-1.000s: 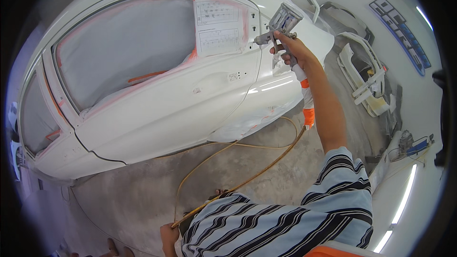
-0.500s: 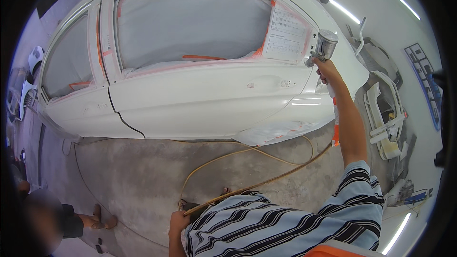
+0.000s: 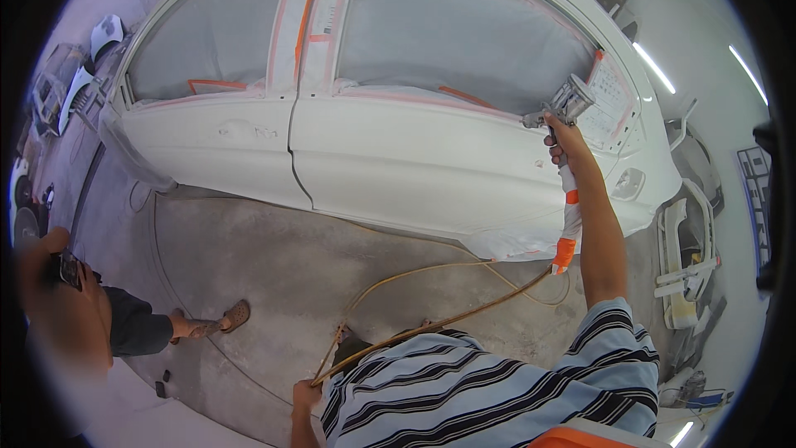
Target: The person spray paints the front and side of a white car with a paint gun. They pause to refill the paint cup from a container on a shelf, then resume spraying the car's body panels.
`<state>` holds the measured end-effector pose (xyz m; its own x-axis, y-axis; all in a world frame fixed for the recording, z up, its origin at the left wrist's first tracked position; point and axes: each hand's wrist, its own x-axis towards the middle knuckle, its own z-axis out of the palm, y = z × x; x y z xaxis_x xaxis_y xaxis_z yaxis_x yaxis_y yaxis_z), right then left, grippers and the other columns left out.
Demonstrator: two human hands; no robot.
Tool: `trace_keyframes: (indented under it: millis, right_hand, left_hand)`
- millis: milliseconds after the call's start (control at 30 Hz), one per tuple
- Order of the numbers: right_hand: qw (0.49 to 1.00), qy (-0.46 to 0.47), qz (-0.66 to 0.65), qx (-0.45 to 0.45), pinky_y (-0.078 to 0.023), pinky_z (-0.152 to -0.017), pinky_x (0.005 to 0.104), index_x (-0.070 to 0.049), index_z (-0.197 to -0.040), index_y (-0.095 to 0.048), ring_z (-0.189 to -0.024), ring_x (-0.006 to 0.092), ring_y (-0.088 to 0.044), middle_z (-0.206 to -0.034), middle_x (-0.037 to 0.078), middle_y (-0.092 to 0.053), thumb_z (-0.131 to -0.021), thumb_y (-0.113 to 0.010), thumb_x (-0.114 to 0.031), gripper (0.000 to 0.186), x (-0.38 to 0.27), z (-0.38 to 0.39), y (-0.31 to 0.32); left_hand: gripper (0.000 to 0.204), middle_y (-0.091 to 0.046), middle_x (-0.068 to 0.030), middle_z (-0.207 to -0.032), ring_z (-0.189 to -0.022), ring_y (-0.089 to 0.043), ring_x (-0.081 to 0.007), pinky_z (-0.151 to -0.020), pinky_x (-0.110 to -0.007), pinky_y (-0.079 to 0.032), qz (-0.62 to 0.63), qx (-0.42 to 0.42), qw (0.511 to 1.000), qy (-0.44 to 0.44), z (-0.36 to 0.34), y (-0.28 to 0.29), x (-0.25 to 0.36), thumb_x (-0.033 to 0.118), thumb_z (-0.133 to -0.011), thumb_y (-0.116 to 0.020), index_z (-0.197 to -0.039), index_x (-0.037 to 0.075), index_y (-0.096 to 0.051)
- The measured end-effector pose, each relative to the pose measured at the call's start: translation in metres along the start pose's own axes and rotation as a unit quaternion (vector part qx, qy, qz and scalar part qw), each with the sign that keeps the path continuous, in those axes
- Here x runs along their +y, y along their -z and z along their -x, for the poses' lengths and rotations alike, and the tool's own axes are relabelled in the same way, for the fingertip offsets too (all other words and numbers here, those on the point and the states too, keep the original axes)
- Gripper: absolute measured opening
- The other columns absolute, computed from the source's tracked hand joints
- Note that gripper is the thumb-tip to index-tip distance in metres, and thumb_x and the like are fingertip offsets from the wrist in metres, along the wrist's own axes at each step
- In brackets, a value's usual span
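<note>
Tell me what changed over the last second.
The right hand carried the spray gun rearward along the white car, from the front door to the rear one. A bystander came into view. The left hand still holds the yellow hose.

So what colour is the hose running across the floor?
The hose is yellow-orange, seen best in the head view.

Blue-and-white striped shirt [image 3: 497,382] (black lines, short sleeves).
</note>
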<state>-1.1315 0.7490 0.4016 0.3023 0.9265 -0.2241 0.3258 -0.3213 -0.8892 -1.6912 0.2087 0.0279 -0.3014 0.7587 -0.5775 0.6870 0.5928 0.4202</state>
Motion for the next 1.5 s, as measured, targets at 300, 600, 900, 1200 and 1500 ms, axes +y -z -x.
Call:
trace_keyframes:
  millis: [300,600,900,1200,1500]
  right_hand:
    - [0.994,-0.003,-0.077,-0.079,-0.035,-0.037,0.0269,-0.016,-0.098,-0.050,-0.043,0.0068,-0.038,-0.067,-0.001,-0.050,-0.097,-0.065,-0.042,0.030,-0.054,0.033,-0.209]
    - [0.982,0.019,-0.093,-0.162,-0.037,-0.038,0.0282,-0.013,-0.103,-0.053,-0.045,0.0082,-0.041,-0.067,-0.001,-0.051,-0.097,-0.065,-0.041,0.030,-0.119,0.036,-0.377]
    - [0.932,0.072,-0.103,-0.340,-0.039,-0.040,0.0264,-0.012,-0.111,-0.060,-0.045,0.0070,-0.041,-0.079,0.007,-0.066,-0.098,-0.062,-0.046,0.036,-0.126,0.055,-0.415]
    - [0.997,0.066,0.003,-0.043,-0.035,-0.037,0.0295,-0.009,-0.074,-0.056,-0.040,0.0094,-0.042,-0.054,-0.001,-0.047,-0.092,-0.069,-0.050,0.047,0.001,0.038,-0.272]
    - [0.989,0.013,-0.067,0.130,-0.033,-0.036,0.0279,-0.007,-0.085,-0.066,-0.038,0.0080,-0.042,-0.057,-0.001,-0.050,-0.095,-0.067,-0.051,0.045,0.107,0.027,0.013]
  left_hand:
    - [0.031,-0.069,-0.0256,-0.077,-0.078,-0.070,-0.0430,-0.069,-0.048,-0.053,0.111,0.036,0.982,0.145,0.026,-0.004,-0.139,0.032,-0.089,-0.068,-0.090,0.003,-0.076]
    - [0.037,-0.067,-0.0270,-0.071,-0.070,-0.068,-0.0389,-0.064,-0.047,-0.051,0.173,0.093,0.960,0.199,0.074,-0.030,-0.178,0.033,-0.091,-0.069,-0.088,-0.003,-0.074]
    - [0.025,-0.067,-0.0252,-0.074,-0.068,-0.065,-0.0295,-0.064,-0.042,-0.048,0.118,0.040,0.973,0.194,0.038,-0.026,-0.164,0.024,-0.092,-0.071,-0.095,-0.002,-0.073]
    - [0.022,-0.066,-0.0244,-0.072,-0.067,-0.065,-0.0296,-0.063,-0.042,-0.048,0.038,0.066,0.996,0.047,-0.042,0.006,-0.094,0.021,-0.090,-0.072,-0.091,-0.001,-0.071]
    - [0.019,-0.066,-0.0236,-0.070,-0.065,-0.065,-0.0296,-0.061,-0.043,-0.047,0.020,0.066,0.994,-0.083,-0.059,-0.024,0.011,0.018,-0.089,-0.072,-0.088,-0.001,-0.069]
